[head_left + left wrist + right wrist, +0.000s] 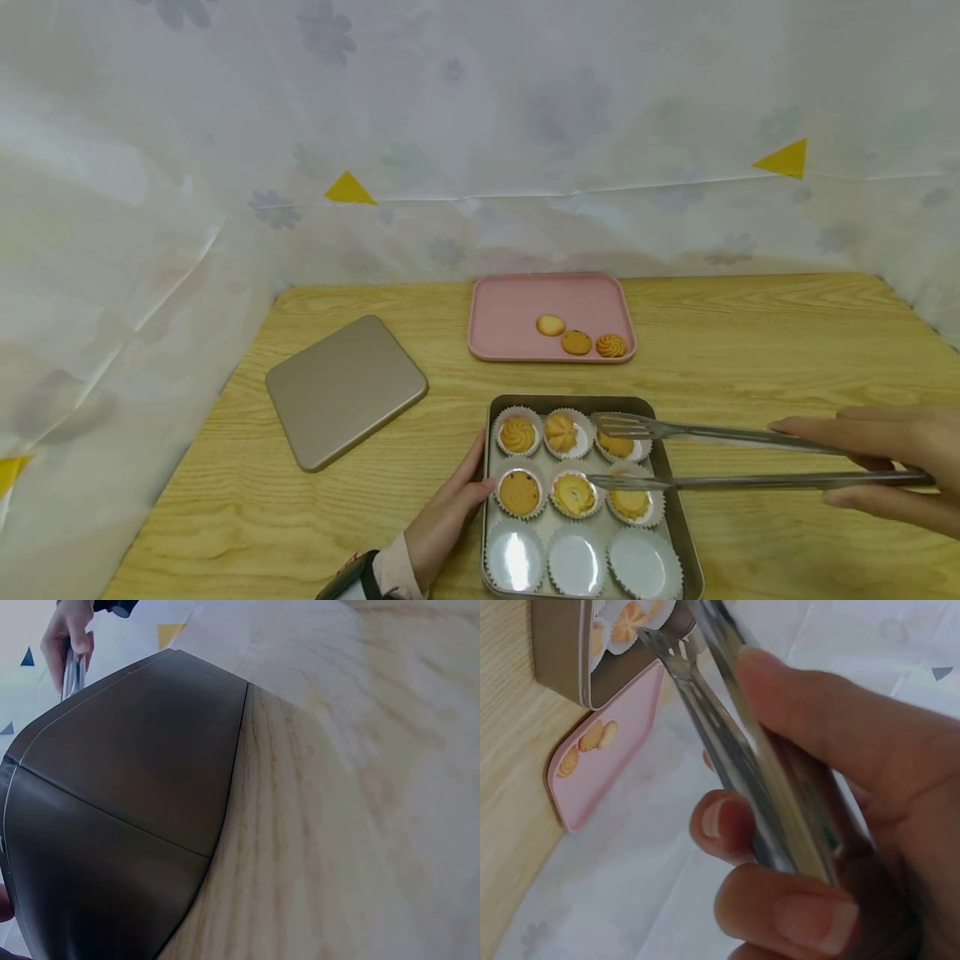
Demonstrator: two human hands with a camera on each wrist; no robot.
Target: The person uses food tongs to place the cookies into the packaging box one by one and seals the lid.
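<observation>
A rectangular metal tin [492, 533] holds white paper cups in rows. Cookies fill the far and middle rows, among them a swirl cookie [517, 434] and a flower-shaped cookie [573, 495]; the near row's paper cups [577, 563] hold none. My left hand [442, 521] holds the tin's left wall, thumb over the rim and fingers along the outside. My right hand [900, 467] grips metal tongs [750, 482] from the right. Their arms are spread, with the ends over the tin's right side, partly covering the far right cookie [617, 443]. Nothing is visibly clamped between them.
Behind the tin lies a pink tray [517, 308] with three cookies [576, 342] near its front right. A flat metal lid [345, 392] lies on the wooden table [225, 500] at left. Patterned white sheeting [525, 125] encloses the back and sides.
</observation>
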